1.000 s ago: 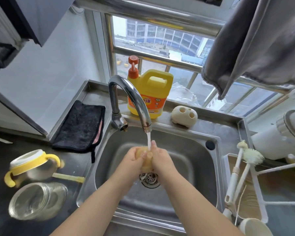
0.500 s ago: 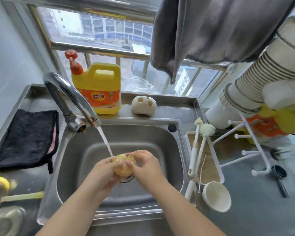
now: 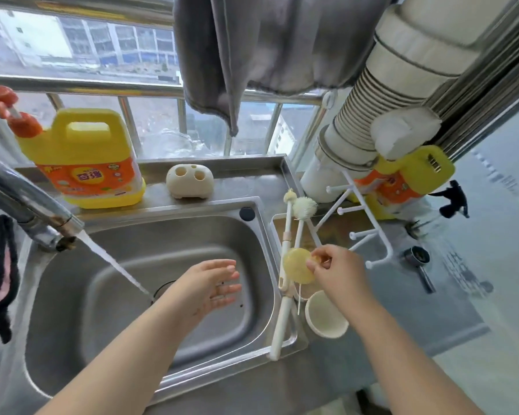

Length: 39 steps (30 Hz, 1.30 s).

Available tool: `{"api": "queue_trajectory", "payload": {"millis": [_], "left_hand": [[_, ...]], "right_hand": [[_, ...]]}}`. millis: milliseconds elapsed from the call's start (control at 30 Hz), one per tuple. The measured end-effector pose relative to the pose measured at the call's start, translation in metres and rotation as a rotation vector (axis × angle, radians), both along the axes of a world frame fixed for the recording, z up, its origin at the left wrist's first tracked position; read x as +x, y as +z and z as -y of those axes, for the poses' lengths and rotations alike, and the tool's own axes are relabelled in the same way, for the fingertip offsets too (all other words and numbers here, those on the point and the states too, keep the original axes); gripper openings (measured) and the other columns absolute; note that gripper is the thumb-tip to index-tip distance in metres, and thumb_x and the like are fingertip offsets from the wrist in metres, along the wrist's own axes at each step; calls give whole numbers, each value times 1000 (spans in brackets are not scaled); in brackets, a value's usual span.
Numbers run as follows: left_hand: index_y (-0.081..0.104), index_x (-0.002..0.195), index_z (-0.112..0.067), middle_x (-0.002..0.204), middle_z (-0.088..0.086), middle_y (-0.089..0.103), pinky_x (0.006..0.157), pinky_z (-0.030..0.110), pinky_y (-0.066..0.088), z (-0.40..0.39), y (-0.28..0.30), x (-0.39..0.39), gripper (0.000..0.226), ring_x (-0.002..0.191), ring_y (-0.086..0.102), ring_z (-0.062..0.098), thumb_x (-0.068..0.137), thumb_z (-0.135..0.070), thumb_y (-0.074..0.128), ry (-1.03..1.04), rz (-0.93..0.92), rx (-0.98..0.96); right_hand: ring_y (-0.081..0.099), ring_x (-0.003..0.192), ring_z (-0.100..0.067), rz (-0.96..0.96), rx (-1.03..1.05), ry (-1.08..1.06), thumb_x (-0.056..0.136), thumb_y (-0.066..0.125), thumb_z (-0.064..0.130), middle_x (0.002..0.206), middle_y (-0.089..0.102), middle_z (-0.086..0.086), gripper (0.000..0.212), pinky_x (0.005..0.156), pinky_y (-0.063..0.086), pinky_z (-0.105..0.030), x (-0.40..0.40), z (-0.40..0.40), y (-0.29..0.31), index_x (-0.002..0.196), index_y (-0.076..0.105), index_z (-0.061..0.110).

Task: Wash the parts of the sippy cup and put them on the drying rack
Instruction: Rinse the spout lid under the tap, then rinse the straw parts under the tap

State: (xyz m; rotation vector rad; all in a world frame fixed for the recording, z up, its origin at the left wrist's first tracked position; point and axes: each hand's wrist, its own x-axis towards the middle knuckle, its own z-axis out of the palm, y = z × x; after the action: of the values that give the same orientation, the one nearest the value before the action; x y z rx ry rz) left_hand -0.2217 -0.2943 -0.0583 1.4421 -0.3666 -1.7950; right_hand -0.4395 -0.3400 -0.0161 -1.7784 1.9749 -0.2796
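Stainless worktop [image 3: 327, 375] is surrounding a steel sink [image 3: 150, 253], where water [image 3: 111, 265] is running from the faucet [image 3: 27, 202] into the basin toward the drain. Over the basin the left hand [image 3: 210, 287] is hovering with fingers straight and holding nothing. To the right, the right hand [image 3: 337, 271] is pinching a pale yellow silicone sippy cup part [image 3: 298, 265] above the white drying rack [image 3: 357, 235], whose tray is holding two bottle brushes [image 3: 288, 250]. Just beside the tray a white cup [image 3: 325, 317] is sitting. Behind the sink a yellow detergent jug [image 3: 90, 163] is standing.
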Motion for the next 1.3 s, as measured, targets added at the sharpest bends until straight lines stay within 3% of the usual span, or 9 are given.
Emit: {"api": "queue_trajectory", "payload": {"millis": [167,467,700,833,900,967,1100,1200,1300], "left_hand": [[62,95,-10,80,7,68,65,32,54,-1,-7,-6,10,65,66,21,93,-4,55,-8,27,38],[61,94,-7,83,10,66,72,36,51,-10,-16,9,9,72,64,25,94,-3,53,63,74,101],[60,96,-7,84,10,66,72,36,52,-20,-25,27,8,70,64,23,95,-4,53,135,77,133],[59,98,-7,82,10,66,70,34,53,-33,-23,45,8,68,63,22,95,-4,52,232,97,115],[58,95,-7,78,8,64,61,29,53,-44,-18,59,9,64,60,20,95,-2,51,319,120,98],[57,94,-8,80,8,64,63,28,53,-58,-13,77,9,65,60,20,95,-2,51,391,191,82],[57,87,-13,85,7,63,63,28,49,-95,-11,115,16,64,57,17,94,0,50,515,342,45],[55,85,-15,85,5,61,58,22,46,-121,-14,132,18,61,56,14,94,0,50,607,417,57],[55,84,-16,79,4,59,60,24,45,-149,-20,143,20,59,56,13,92,2,52,689,492,88]], "right_hand": [[58,90,-23,-135,93,-68,93,56,17,106,65,-10,21,69,38,-25,-22,10,-16,111,62,8],[63,97,-27,-211,247,-103,92,58,16,107,66,-12,25,69,43,-25,-29,19,-42,114,62,6],[58,106,-27,-305,168,-14,93,56,19,124,52,-9,34,87,51,-36,-6,17,-29,125,56,10],[56,87,-12,-134,21,246,91,60,27,103,58,1,26,82,47,-21,46,10,-24,115,63,19],[52,76,-2,27,60,393,88,64,28,88,60,8,18,69,37,-2,84,4,-25,105,65,23],[53,74,4,196,144,480,87,66,25,83,60,14,18,65,36,1,125,-4,-29,104,68,23],[60,78,1,375,258,558,89,64,20,87,66,10,14,69,41,-3,201,-20,-41,103,66,23],[65,76,-11,442,384,507,90,62,18,84,69,5,6,79,53,-26,235,-32,-57,93,66,20],[66,82,-10,368,408,615,91,60,20,90,70,3,14,78,49,-22,260,-47,-69,102,68,17]]}}
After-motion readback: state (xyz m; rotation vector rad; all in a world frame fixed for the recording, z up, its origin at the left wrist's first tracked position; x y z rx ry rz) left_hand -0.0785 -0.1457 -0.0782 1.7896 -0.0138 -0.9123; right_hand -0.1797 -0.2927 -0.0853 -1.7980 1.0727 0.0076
